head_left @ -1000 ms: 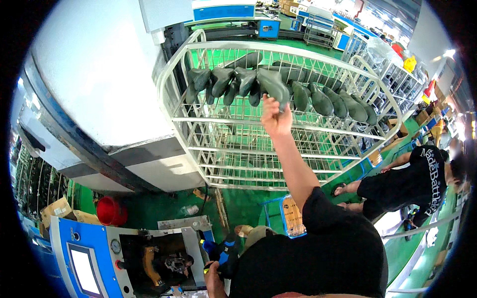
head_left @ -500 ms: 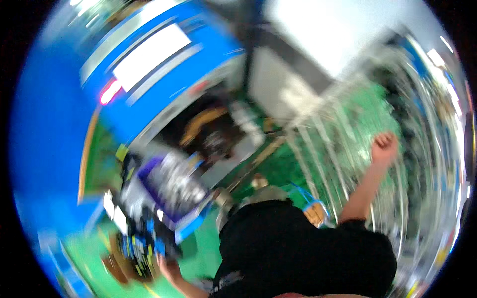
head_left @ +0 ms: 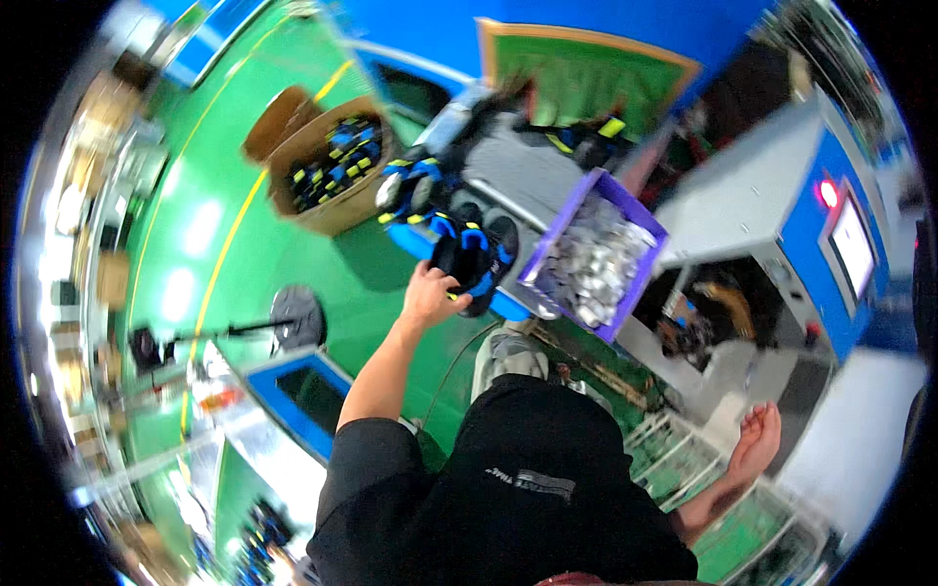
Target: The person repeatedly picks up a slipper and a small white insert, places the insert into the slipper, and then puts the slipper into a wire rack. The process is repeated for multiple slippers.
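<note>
My left hand (head_left: 433, 295) reaches to the near edge of a small table, its thumb and fingers closed on the rim of a black shoe (head_left: 451, 256) with blue and yellow parts. Another black and blue shoe (head_left: 496, 256) lies close against it on the right. Just beyond, more black, blue and yellow shoes (head_left: 412, 186) sit side by side. My right hand (head_left: 756, 439) hangs out to the right, away from the table, with loosely bent fingers and nothing visible in it.
A purple bin (head_left: 555, 234) full of silvery pieces stands right of the shoes. An open carton (head_left: 337, 217) with similar shoes is at the far left. A blue and grey machine (head_left: 801, 234) with a lit screen stands right, above a white metal rack (head_left: 674, 454).
My view has swung left, bringing the table and carton toward the middle. My left hand is now on a shoe at the table. The right hand's fist has loosened.
</note>
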The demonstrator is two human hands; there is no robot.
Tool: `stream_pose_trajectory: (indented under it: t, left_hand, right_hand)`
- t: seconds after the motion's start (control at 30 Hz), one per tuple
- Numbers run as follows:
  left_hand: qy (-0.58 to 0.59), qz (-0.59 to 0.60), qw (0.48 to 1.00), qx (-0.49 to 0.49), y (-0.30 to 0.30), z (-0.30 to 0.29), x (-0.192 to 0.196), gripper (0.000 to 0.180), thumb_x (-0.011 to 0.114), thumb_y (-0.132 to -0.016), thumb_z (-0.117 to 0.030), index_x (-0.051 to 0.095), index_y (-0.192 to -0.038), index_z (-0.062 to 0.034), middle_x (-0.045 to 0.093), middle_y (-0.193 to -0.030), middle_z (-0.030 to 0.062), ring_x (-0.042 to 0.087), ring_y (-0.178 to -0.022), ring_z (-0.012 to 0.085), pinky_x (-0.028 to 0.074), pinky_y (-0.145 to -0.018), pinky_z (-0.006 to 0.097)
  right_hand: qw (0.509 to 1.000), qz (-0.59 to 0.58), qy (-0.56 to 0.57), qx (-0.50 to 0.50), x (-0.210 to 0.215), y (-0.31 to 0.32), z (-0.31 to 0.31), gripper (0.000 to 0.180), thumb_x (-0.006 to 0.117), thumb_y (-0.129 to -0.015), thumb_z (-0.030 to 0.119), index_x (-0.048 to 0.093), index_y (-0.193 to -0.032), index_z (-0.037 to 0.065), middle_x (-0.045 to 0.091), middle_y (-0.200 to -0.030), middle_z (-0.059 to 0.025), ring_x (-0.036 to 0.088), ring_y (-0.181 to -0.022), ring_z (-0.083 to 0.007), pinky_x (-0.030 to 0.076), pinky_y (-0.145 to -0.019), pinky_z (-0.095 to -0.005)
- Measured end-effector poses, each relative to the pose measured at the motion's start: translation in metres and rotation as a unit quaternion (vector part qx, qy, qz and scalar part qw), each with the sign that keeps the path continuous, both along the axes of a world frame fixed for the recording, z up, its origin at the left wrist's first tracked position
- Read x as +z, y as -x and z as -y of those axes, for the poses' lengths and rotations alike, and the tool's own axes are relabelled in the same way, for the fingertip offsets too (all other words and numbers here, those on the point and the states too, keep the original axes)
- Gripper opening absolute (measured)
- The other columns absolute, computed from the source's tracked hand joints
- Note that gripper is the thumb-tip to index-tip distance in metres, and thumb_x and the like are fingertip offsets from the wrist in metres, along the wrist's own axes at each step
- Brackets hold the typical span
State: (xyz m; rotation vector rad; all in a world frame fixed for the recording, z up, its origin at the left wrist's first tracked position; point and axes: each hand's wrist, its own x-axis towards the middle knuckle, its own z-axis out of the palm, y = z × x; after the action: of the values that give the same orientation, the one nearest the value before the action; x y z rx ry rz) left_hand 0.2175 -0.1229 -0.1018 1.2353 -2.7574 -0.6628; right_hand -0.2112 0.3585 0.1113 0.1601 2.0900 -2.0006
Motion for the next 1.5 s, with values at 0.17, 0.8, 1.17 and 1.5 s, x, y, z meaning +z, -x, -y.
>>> stream_pose_trajectory:
  t: [0.17, 0.8, 1.17, 1.5]
  left_hand:
    - [-0.065, 0.034, 0.984, 0.162, -0.154, -0.099, 0.025, 0.046, 0.078, -0.074, -0.051, 0.08, -0.096, -0.0106, 0.072, -0.106, 0.0145, 0.053, -0.126, 0.0438, 0.042, -0.112, 0.05]
    - [0.09, 0.003, 0.802, 0.59, -0.279, -0.188, -0.1, 0.028, 0.06, -0.088, -0.012, 0.071, -0.11, 0.0013, 0.069, -0.112, 0.0246, 0.065, -0.106, 0.0405, 0.052, -0.095, 0.047]
    - [-0.221, -0.233, 0.939, 0.121, 0.322, 0.133, -0.132, 0.065, 0.073, -0.084, -0.037, 0.057, -0.137, -0.0029, 0.07, -0.122, 0.0224, 0.068, -0.113, 0.0382, 0.052, -0.097, 0.044]
    - [-0.097, -0.085, 0.985, 0.111, 0.515, 0.189, -0.139, 0.084, 0.089, -0.072, -0.039, 0.05, -0.137, -0.0044, 0.06, -0.135, 0.0166, 0.062, -0.121, 0.0379, 0.051, -0.102, 0.046]
  right_hand:
    - [0.992, -0.014, -0.057, 0.112, -0.016, 0.02, 0.04, 0.036, 0.06, -0.105, 0.024, 0.06, -0.132, 0.001, 0.066, -0.1, -0.007, 0.06, -0.083, -0.0136, 0.049, -0.072, -0.0271]
    - [0.776, -0.422, -0.271, 0.382, 0.026, -0.011, 0.172, 0.029, 0.063, -0.101, 0.014, 0.068, -0.125, -0.002, 0.071, -0.123, -0.0162, 0.068, -0.11, -0.0315, 0.052, -0.096, -0.0403]
    - [0.564, -0.722, -0.399, 0.026, 0.006, 0.114, 0.239, 0.047, 0.04, -0.106, 0.02, 0.054, -0.14, -0.008, 0.053, -0.149, -0.023, 0.05, -0.139, -0.0387, 0.036, -0.115, -0.0496]
    - [0.514, -0.726, -0.453, -0.055, -0.033, 0.131, 0.227, 0.062, 0.027, -0.109, 0.048, 0.047, -0.145, 0.002, 0.052, -0.144, -0.0229, 0.05, -0.132, -0.0388, 0.037, -0.113, -0.0554]
